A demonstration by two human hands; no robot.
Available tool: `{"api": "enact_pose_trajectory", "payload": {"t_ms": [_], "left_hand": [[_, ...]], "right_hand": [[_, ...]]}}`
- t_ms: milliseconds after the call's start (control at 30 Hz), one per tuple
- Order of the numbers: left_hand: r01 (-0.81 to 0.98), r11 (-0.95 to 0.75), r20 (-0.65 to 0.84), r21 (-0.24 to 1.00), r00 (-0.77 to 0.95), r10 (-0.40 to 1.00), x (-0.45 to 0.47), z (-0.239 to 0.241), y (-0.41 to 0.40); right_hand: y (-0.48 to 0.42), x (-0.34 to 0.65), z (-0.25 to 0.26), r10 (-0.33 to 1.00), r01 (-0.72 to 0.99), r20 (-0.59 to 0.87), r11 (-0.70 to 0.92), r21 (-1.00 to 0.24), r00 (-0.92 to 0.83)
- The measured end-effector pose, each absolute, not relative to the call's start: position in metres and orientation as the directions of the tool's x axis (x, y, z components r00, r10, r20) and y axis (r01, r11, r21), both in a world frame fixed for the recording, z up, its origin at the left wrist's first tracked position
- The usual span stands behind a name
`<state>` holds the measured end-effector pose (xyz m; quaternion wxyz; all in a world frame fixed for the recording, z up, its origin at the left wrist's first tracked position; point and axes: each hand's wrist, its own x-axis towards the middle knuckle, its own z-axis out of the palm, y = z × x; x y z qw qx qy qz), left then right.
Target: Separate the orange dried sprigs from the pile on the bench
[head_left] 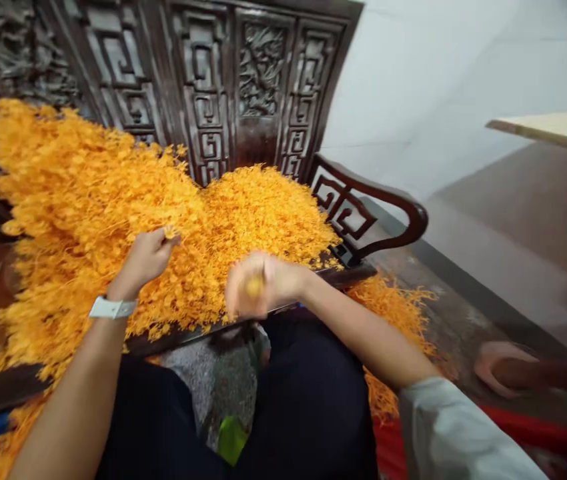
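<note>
A large heap of orange artificial flowers (88, 180) with thin stems lies on a carved dark wooden bench (258, 143). My left hand (149, 257), with a pale watch band (112, 308) at the wrist, is over the heap's front. Its thumb and finger pinch a small orange flower (170, 233). Nearer the bench's front edge, my right hand (251, 283) is blurred by motion. Its fingers curl around a small yellow-orange thing (254, 287), whose kind the blur hides.
Right of the heap rises the bench's curved armrest (388, 197). More orange stems (393, 320) lie on the floor beside it, near a red cloth-like strip (528, 427). A pale board (553, 128) juts in from the right. Something green (232, 439) shows between my legs.
</note>
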<state>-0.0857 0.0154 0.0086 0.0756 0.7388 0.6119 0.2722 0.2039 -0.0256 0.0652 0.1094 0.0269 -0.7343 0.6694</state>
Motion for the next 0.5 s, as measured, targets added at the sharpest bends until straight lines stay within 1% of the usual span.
{"api": "enact_pose_trajectory", "payload": {"t_ms": [33,67,100,133,167,200,233,267,300,367,433,500], "left_hand": [[0.844,-0.233,0.318,0.484,0.079,0.945,-0.082,0.011,0.013],[0.827,-0.233,0.328,0.512,0.063,0.943,-0.077,0.013,0.01],[0.82,-0.233,0.335,0.523,0.054,0.941,-0.071,0.014,0.007],[0.818,-0.252,0.336,0.517,0.077,0.939,-0.066,0.015,0.005],[0.824,-0.291,0.337,0.486,0.13,0.932,-0.06,0.016,0.003],[0.835,-0.341,0.337,0.432,0.202,0.92,-0.054,0.017,0.002],[0.848,-0.395,0.335,0.353,0.28,0.9,-0.048,0.017,0.001],[0.858,-0.442,0.333,0.26,0.35,0.876,-0.042,0.017,0.0],[0.863,-0.476,0.33,0.167,0.406,0.852,-0.036,0.016,-0.002],[0.861,-0.509,0.315,0.014,0.48,0.819,-0.026,0.014,-0.007],[0.849,-0.526,0.293,-0.05,0.516,0.805,-0.018,0.013,-0.012],[0.843,-0.536,0.274,-0.038,0.525,0.806,-0.015,0.013,-0.016]], "right_hand": [[-0.011,0.209,0.062,0.31,-0.236,0.24,0.051,-0.97,-0.92],[0.001,0.213,0.057,0.484,-0.264,0.246,0.032,-0.964,-0.84],[0.009,0.215,0.051,0.589,-0.257,0.224,0.028,-0.966,-0.776],[0.013,0.214,0.044,0.643,-0.214,0.173,0.014,-0.977,-0.747],[0.015,0.212,0.037,0.668,-0.131,0.11,0.018,-0.991,-0.736],[0.013,0.208,0.03,0.686,-0.043,0.08,0.071,-0.997,-0.723],[0.011,0.205,0.025,0.704,0.049,0.077,0.156,-0.986,-0.706],[0.008,0.201,0.021,0.73,0.129,0.116,0.27,-0.954,-0.674],[0.006,0.199,0.02,0.753,0.197,0.186,0.388,-0.9,-0.631],[0.005,0.2,0.021,0.759,0.315,0.324,0.561,-0.765,-0.565],[0.011,0.205,0.023,0.707,0.365,0.39,0.664,-0.652,-0.59],[0.017,0.211,0.025,0.652,0.342,0.398,0.713,-0.613,-0.646]]}}
